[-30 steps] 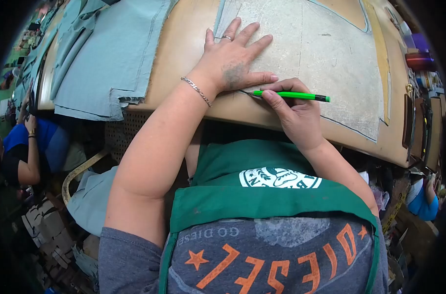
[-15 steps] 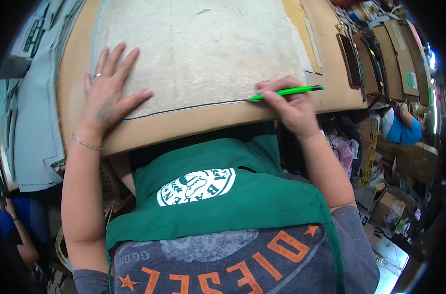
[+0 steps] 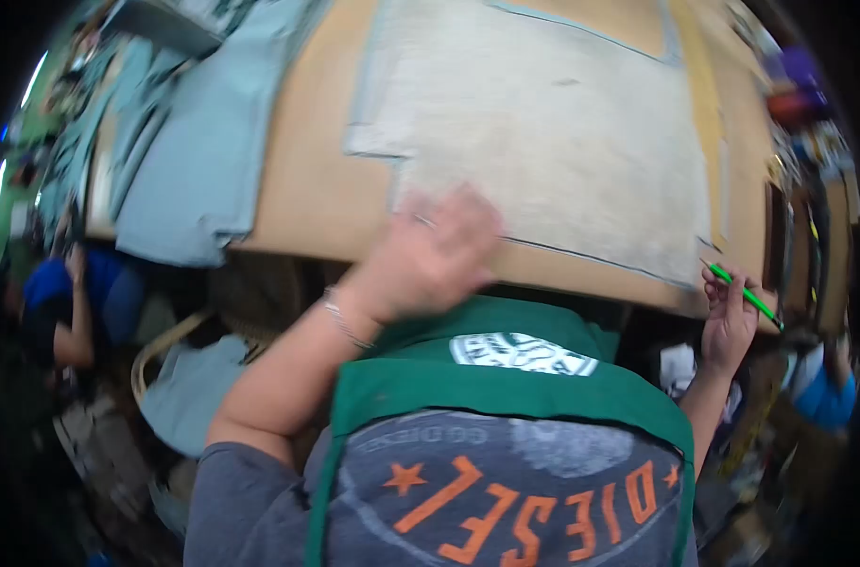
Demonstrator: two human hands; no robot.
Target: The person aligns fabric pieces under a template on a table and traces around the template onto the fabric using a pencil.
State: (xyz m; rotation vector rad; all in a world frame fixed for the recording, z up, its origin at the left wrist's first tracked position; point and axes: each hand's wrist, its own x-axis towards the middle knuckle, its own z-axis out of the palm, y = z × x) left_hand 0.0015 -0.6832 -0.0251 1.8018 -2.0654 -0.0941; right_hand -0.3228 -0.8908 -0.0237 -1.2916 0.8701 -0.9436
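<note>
My right hand is shut on a green pencil, held just off the right front corner of the table, its tip pointing up and left. My left hand is over the front edge of a whitish, worn flat sheet, smeared by motion so its fingers are unclear. Whether it touches the sheet cannot be made out. The sheet lies flat on the tan tabletop, with a dark line along its front edge and a stepped notch at its left side.
Grey-blue fabric pieces hang over the table's left part. A yellowish strip runs along the sheet's right side. Boxes stand at the far right. Another person is at the left, and someone in blue at the right.
The view has swung left. My left hand has lifted from its spread position on the sheet and moved right. My right hand has drawn the pencil away from the sheet's front line, off to the right.
</note>
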